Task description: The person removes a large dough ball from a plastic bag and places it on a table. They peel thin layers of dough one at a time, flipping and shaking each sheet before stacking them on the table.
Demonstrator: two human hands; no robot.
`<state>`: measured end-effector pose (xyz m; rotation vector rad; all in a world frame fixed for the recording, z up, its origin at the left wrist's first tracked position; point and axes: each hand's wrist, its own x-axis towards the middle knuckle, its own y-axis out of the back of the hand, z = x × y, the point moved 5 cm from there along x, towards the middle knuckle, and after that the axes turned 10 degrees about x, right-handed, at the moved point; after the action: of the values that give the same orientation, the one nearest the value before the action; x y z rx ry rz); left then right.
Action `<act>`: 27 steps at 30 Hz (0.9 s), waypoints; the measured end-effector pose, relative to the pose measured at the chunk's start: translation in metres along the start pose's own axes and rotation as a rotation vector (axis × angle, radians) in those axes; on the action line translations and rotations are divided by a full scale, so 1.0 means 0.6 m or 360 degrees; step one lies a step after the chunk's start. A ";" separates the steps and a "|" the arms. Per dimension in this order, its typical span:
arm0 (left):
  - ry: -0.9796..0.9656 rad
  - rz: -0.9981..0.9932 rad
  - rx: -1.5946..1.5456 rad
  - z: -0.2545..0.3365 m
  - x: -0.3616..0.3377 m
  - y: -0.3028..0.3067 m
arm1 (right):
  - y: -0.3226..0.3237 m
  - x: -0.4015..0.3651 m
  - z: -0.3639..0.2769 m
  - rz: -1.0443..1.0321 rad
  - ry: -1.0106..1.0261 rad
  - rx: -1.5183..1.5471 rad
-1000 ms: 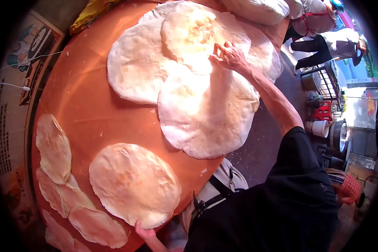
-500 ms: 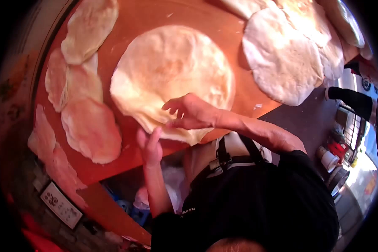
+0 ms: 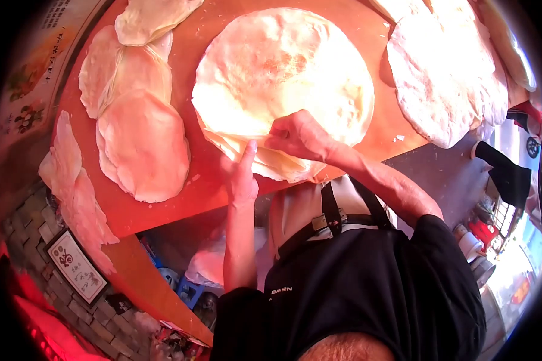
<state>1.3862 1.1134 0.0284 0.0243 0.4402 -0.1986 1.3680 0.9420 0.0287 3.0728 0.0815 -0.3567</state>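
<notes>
A large round flatbread point(image 3: 283, 66) lies on the orange table point(image 3: 168, 219) in front of me. Along its near edge several thin layers are lifted and folded apart. My right hand point(image 3: 301, 137) is closed, its fingertips pinching a thin layer near that edge. To its left, my left hand point(image 3: 242, 174) has its thumb stretched up against the loose layers and its fingers apart from the thumb. Those fingers are partly blurred, and no firm hold shows.
Thin flat sheets point(image 3: 143, 147) overlap at the left, with a pale strip point(image 3: 75, 180) along the table's edge. More flatbreads point(image 3: 433, 78) lie at the right. A framed sign point(image 3: 76, 268) stands at lower left. Another person's dark-clothed leg point(image 3: 504, 174) shows at far right.
The view has shifted, so the table and breads sit higher and further right. My right hand has gone from loosely spread fingers to a pinch on the layer. My left thumb now touches the layers.
</notes>
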 end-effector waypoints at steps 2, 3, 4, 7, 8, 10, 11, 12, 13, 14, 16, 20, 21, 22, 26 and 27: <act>-0.0016 -0.0002 -0.0111 -0.001 -0.001 0.001 | 0.007 0.004 0.002 -0.0040 -0.0077 0.0137; -0.0050 -0.0070 -0.0141 0.000 0.001 0.002 | 0.005 0.007 0.007 -0.0045 -0.0217 0.0257; -0.0028 -0.0090 -0.0116 0.003 0.002 -0.001 | 0.004 0.005 0.003 -0.0079 -0.0202 0.0203; -0.0015 -0.0117 0.0027 0.021 0.002 -0.011 | -0.011 -0.010 -0.008 -0.0217 -0.0119 0.0101; -0.0002 -0.0117 0.0012 0.018 0.001 -0.009 | -0.013 -0.014 -0.009 -0.0195 -0.0179 0.0211; 0.0027 -0.0119 -0.0017 0.012 0.000 -0.003 | -0.013 -0.021 -0.010 -0.0148 -0.0301 0.0430; 0.0013 -0.0135 -0.0049 0.012 -0.001 -0.001 | -0.007 -0.020 -0.004 -0.0226 -0.0322 0.0429; 0.0003 -0.0151 -0.0081 0.011 -0.003 0.002 | -0.005 -0.019 0.000 -0.0263 -0.0327 0.0429; -0.0007 -0.0167 -0.0111 0.010 -0.005 0.005 | -0.003 -0.019 0.001 -0.0300 -0.0332 0.0431; -0.0002 -0.0187 -0.0132 0.012 -0.007 0.005 | -0.002 -0.019 -0.001 -0.0339 -0.0338 0.0433; 0.0000 -0.0228 -0.0177 0.021 -0.007 0.001 | 0.010 -0.019 -0.014 -0.0283 -0.0401 0.0431; -0.0033 -0.0331 -0.0145 0.016 -0.011 0.002 | 0.007 -0.023 -0.040 -0.0157 -0.0299 0.0327; -0.0007 -0.0344 -0.0149 0.010 -0.008 0.007 | 0.005 -0.019 -0.034 -0.0158 -0.0250 0.0262; 0.0013 -0.0356 -0.0154 0.006 -0.005 0.010 | 0.004 -0.014 -0.028 -0.0159 -0.0197 0.0194; 0.0014 -0.0349 -0.0209 0.008 -0.007 0.008 | 0.010 -0.015 -0.059 0.0044 -0.0039 0.0121; 0.0022 -0.0345 -0.0229 0.019 -0.010 -0.002 | 0.004 -0.015 -0.076 0.0040 -0.0020 0.0055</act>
<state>1.3857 1.1127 0.0413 -0.1640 0.4697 -0.3797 1.3696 0.9414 0.0750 3.1022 0.0367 -0.3802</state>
